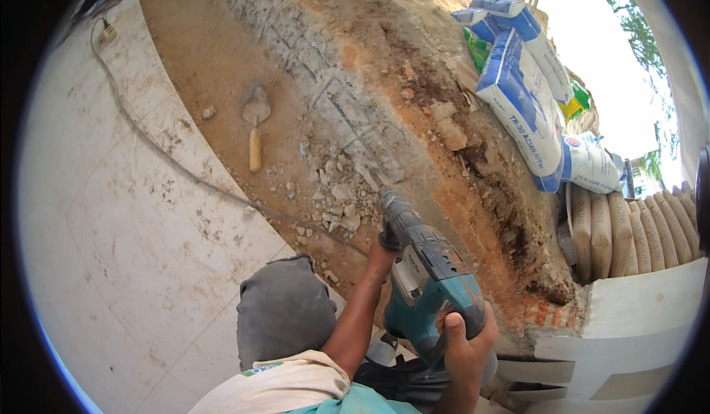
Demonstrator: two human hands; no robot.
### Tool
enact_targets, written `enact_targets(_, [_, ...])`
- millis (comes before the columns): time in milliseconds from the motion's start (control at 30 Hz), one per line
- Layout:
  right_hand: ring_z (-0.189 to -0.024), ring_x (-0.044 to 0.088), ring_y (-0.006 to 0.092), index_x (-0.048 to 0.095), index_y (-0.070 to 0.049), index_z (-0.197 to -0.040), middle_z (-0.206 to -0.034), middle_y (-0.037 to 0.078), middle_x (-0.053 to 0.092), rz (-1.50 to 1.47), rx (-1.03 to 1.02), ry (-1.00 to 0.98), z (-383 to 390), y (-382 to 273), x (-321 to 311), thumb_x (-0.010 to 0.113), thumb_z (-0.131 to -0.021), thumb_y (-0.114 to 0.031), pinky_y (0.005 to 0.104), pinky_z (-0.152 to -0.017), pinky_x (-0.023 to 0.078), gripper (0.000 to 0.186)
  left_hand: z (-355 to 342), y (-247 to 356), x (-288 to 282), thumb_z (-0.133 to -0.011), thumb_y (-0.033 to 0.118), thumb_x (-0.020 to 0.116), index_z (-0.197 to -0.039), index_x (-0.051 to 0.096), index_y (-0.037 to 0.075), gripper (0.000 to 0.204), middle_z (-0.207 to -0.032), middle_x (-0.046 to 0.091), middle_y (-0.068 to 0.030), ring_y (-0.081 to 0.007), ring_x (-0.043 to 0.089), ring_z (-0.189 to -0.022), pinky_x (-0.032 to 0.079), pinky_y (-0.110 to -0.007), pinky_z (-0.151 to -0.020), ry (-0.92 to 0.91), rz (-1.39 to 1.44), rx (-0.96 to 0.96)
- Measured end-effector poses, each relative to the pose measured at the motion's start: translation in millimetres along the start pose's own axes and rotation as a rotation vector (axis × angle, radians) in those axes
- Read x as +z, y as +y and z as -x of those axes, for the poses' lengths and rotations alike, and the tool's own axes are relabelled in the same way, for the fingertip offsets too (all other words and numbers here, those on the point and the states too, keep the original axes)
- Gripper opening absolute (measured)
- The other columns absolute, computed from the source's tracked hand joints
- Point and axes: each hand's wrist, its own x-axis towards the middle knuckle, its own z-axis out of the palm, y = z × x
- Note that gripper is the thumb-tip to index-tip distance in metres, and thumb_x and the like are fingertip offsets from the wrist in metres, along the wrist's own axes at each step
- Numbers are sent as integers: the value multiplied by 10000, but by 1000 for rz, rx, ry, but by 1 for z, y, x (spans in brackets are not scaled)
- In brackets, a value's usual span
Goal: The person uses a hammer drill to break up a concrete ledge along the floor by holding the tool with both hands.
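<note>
A teal and black rotary hammer [425, 266] points away from me, its chisel tip [376, 177] meeting the broken grey concrete strip [347, 122]. My right hand [471, 340] is wrapped round the rear handle, with the thumb over the top. Further forward, my left hand [381, 257] is closed on the black side handle near the front of the tool; its fingers are partly hidden. Loose grey rubble [340, 196] lies just left of the chisel. Beyond it, a trowel [256, 122] with a wooden handle rests on the brown soil.
A cable [159, 144] runs over the pale tiled floor [96, 214] toward the tool. Blue and white bags [521, 107] lie on the rough bank at right, above stacked brown sacks [617, 233]. My dark-covered knee [285, 310] is at lower left of the tool.
</note>
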Motion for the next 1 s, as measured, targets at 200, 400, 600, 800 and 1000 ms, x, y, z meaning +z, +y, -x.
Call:
enact_targets(200, [-682, 557, 86, 582, -12, -931, -785, 10, 611, 22, 17, -8, -13, -20, -7, 770, -829, -438, 225, -629, 451, 476, -5, -1, 20, -762, 252, 735, -998, 685, 21, 334, -899, 707, -197, -368, 685, -881, 510, -404, -737, -34, 9, 42])
enact_targets(400, [-684, 551, 81, 572, -17, -941, -790, 7, 600, 62, 118, -30, -35, -15, 26, 770, -828, -444, 226, -631, 451, 483, -37, -23, 1, -794, 256, 704, -1016, 679, 16, 328, -936, 705, -200, -355, 682, -915, 506, -413, -750, -47, 47, -117])
enact_targets(600, [-675, 564, 91, 556, -9, -942, -766, 26, 604, 81, 54, -125, -68, -33, 32, 754, -842, -445, 230, -623, 455, 489, -49, -10, 3, -838, 220, 665, -999, 676, 4, 270, -956, 706, -200, -332, 683, -937, 507, -400, -765, -54, 181, -158])
enact_targets(800, [-619, 578, 120, 560, 9, -957, -708, 52, 600, 97, 100, -84, -114, -40, 28, 720, -875, -412, 248, -571, 468, 458, -53, 30, 10, -815, 254, 688, -975, 677, 9, 293, -939, 703, -201, -361, 678, -941, 516, -420, -771, -53, -122, -61])
enact_targets(1000, [-643, 596, 129, 568, 24, -981, -735, 64, 623, 67, 100, -147, -119, -28, 28, 700, -895, -345, 259, -593, 485, 400, -64, 21, 12, -786, 249, 712, -987, 680, 4, 318, -945, 702, -215, -383, 674, -934, 516, -449, -767, 34, -196, -217])
